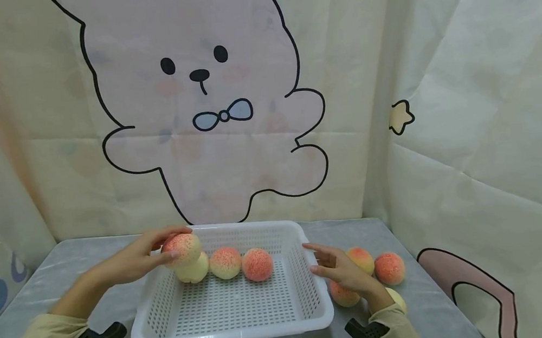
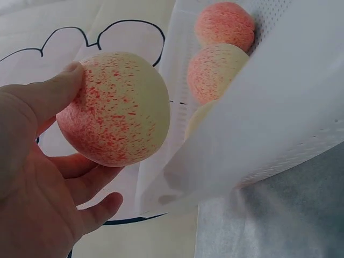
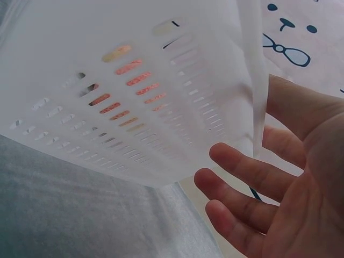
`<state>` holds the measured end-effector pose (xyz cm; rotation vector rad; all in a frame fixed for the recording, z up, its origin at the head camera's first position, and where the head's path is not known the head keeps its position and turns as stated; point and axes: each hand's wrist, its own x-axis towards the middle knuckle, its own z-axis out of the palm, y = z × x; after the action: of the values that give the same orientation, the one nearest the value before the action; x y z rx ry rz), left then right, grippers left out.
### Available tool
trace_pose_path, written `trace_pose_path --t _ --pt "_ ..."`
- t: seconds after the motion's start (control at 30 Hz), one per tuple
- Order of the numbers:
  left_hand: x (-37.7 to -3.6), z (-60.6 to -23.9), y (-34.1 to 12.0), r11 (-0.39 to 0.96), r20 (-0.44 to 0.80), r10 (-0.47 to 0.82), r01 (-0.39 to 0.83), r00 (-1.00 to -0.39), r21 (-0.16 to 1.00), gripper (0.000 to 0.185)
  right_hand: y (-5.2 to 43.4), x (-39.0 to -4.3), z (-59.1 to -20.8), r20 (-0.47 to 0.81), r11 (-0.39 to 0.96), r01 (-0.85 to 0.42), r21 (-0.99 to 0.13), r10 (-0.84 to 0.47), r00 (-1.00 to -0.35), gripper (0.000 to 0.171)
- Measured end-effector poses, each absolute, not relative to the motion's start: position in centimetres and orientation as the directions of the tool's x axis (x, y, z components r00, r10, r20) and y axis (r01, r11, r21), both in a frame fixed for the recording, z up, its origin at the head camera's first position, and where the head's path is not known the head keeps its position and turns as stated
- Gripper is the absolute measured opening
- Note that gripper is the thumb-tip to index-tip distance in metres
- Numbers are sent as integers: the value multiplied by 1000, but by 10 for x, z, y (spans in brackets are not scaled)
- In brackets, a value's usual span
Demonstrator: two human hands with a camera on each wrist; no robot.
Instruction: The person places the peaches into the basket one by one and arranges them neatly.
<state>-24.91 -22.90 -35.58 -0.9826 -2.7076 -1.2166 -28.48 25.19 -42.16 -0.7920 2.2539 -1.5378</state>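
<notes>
Left hand (image 1: 135, 261) | peach (image 1: 182, 250) gripped, held over basket (image 1: 233, 336) far-left corner | right hand (image 1: 342, 271) empty, fingers extended beside right wall

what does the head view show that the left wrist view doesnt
Only the head view shows the right hand open beside the basket, and four peaches on the table outside it. Only the left wrist view shows the thumb pressed on the held peach's speckled skin. Both show the left hand gripping a peach at the white basket, with other peaches inside.
</notes>
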Motion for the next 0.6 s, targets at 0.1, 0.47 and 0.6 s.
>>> trace_pose_path --t 0.1,0.47,0.6 --pt "-251 -357 -227 505 230 548 537 -804 675 51 252 -286 -421 64 268 -277 -923 -601 -797 63" --pt "-254 -358 -218 520 145 566 488 -812 701 54 251 -285 -418 36 317 -259 -912 -569 -821 64" --pt "-255 -362 -218 519 131 579 487 -805 702 53 252 -284 -419 35 306 -254 -918 -575 -817 65"
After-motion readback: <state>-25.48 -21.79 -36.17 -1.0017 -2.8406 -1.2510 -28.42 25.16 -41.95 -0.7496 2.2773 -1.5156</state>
